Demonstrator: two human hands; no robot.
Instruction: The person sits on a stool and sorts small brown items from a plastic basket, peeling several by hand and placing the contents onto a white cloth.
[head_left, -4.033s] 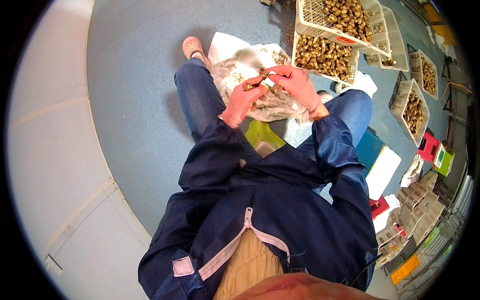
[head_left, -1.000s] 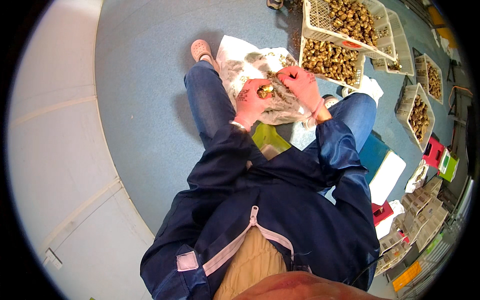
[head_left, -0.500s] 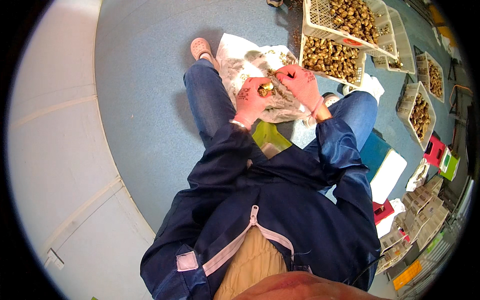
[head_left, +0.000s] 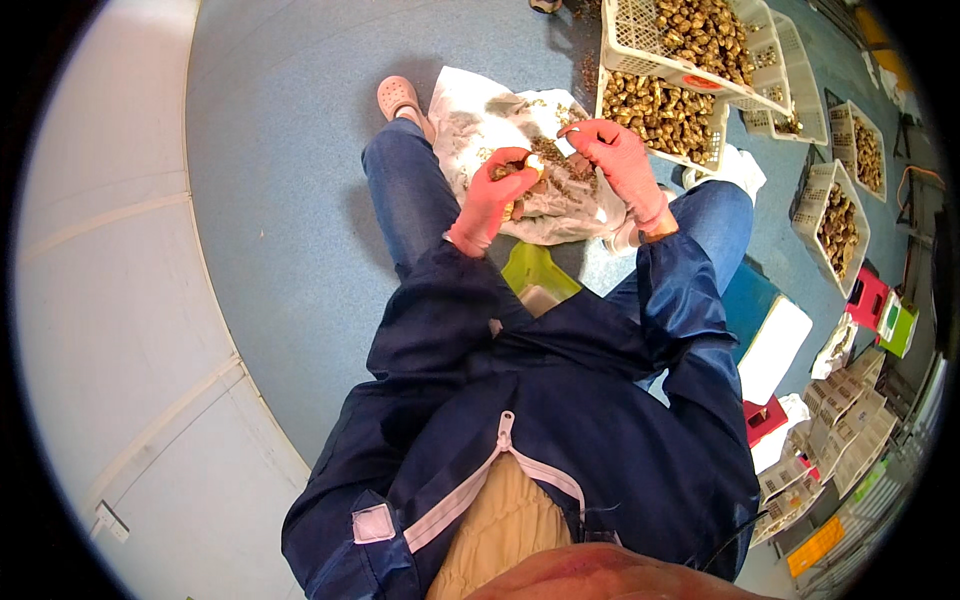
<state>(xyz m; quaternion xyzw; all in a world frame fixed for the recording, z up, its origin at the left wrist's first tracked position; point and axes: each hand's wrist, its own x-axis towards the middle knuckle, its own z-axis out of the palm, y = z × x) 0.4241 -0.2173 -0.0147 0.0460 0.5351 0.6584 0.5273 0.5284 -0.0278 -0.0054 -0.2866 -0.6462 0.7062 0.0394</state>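
Note:
My left hand (head_left: 492, 203), in a pink glove, is closed around a brown bulb (head_left: 535, 162) with a pale patch showing at its end. To its right, my right hand (head_left: 617, 166), also in a pink glove, pinches a small flat blade-like piece (head_left: 566, 148) that gleams white; its handle, if any, is hidden in the fingers. The two hands are apart. Beneath them a white plastic sheet (head_left: 460, 115) lies spread between my feet, strewn with dark crumbs and brown scraps (head_left: 560, 170).
White slatted crates of brown bulbs (head_left: 662, 110) stand stacked at the upper right, with more crates (head_left: 838, 222) farther right. A yellow-green plastic container (head_left: 538, 268) sits between my knees. At right are a blue box (head_left: 748, 305) and a red stool (head_left: 868, 296). A pale wall (head_left: 110, 260) runs along the left.
My hands have drawn slightly apart. The left has turned, so the bulb's pale end now faces right. The flat piece in my right hand now catches the light, where it looked dark before.

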